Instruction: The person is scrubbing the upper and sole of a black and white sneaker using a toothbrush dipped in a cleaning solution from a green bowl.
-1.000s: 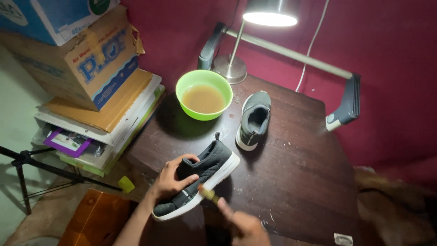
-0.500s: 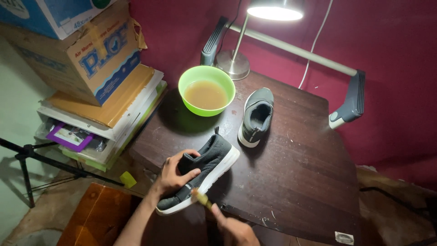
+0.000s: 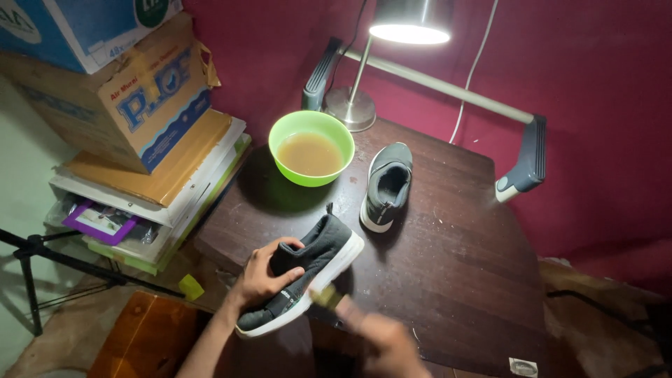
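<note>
1. Nearest the viewer, at the table's front edge, the right hand is motion-blurred. It is closed around a small yellowish brush, whose head meets the sole edge of the held shoe.
2. Just left of it, the left hand clamps the dark grey shoe. The fingers wrap over the collar into the opening. The shoe lies tilted on its side, white sole turned toward the brush, toe pointing off the table's near corner.
3. Handling judgement: the knit upper looks soft and light, the rubber sole stiffer. A grip through the opening, as shown, appears the firmest hold; wet fabric may slip.
4. Farther back on the dark wooden table, the matching second shoe stands upright, well apart from the first.
5. Beside it sits a green bowl of cloudy brown liquid.
6. Farthest, a lit desk lamp stands at the red wall. Stacked cardboard boxes rise at left.
</note>
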